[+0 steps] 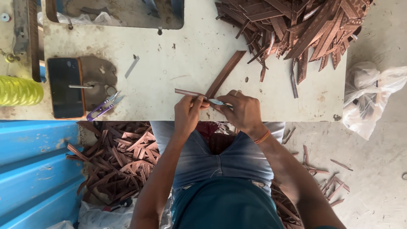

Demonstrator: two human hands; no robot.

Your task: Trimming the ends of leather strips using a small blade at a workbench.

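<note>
left hand [186, 113] pinching brown strip [189, 93], right hand [242, 111] perhaps holding blade

Strip pile [296, 29] on desk [178, 51] far right corner. Phone [65, 87] on desk left, snips [104, 108] just right of it. Both hands at near edge, middle, strip [224, 74] just behind. More strips on floor [373, 178] under desk; bag [369, 97] right of desk.

Bare forearms, a teal shirt and blue jeans are seen from above.

No sleeves are worn over the forearms. An orange band [262, 137] is worn round the wrist of the right hand [243, 112]; nothing is worn on the left hand [186, 113]. The jeans [220, 154] are faded blue denim, and the shirt [224, 205] is dark teal.
</note>
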